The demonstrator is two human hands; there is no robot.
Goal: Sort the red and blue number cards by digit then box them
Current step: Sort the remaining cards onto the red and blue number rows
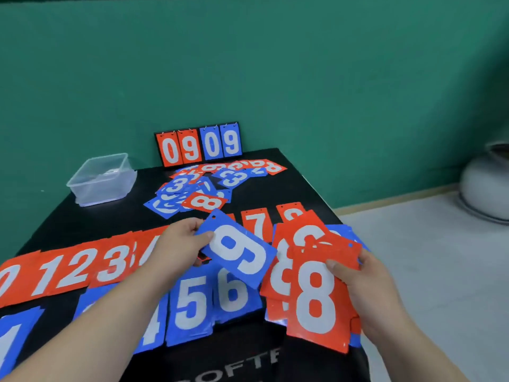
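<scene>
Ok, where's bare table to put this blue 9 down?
Bare black table lies between the clear box, the loose pile and the red row; a smaller patch sits right of that pile, behind the red 7. The front is crowded with card rows.

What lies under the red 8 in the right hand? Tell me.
Under the red 8 card, gripped by the right hand, a fan of red cards and some blue card edges show. Most of their digits are covered.

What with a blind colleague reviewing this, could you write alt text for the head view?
The left hand pinches a blue 9 card while the right hand grips a stack of red and blue cards, a red 8 on top, above sorted rows on a black table.
</scene>
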